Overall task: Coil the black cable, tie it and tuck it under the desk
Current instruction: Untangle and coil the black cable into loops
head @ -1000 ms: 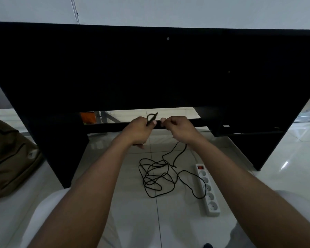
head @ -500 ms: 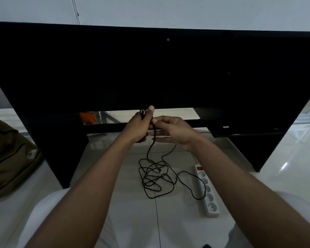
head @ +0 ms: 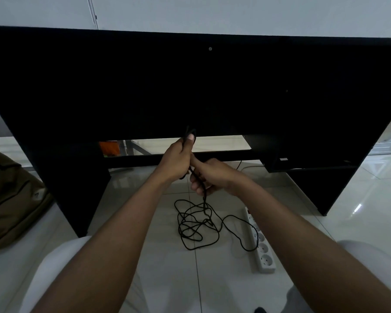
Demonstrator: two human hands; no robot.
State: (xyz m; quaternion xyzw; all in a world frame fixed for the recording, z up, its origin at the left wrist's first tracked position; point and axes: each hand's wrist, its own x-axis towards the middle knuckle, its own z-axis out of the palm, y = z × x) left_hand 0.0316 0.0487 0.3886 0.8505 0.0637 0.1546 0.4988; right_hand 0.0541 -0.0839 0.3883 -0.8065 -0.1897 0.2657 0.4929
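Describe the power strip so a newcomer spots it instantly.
Start at the wide black desk and drop to the pale tiled floor. Right of the tangled black cable lies a long white plastic power strip, alone in having round sockets.

Office or home: black desk [head: 190,86], tiled floor [head: 359,211].

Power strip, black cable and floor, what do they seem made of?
Power strip: white moulded plastic, slight sheen, rounded socket wells. Black cable: thin, matte, probably rubbery plastic jacket; flops in loose loops. Floor: glossy pale tiles, likely ceramic or porcelain; grout lines and mirror-like reflections.
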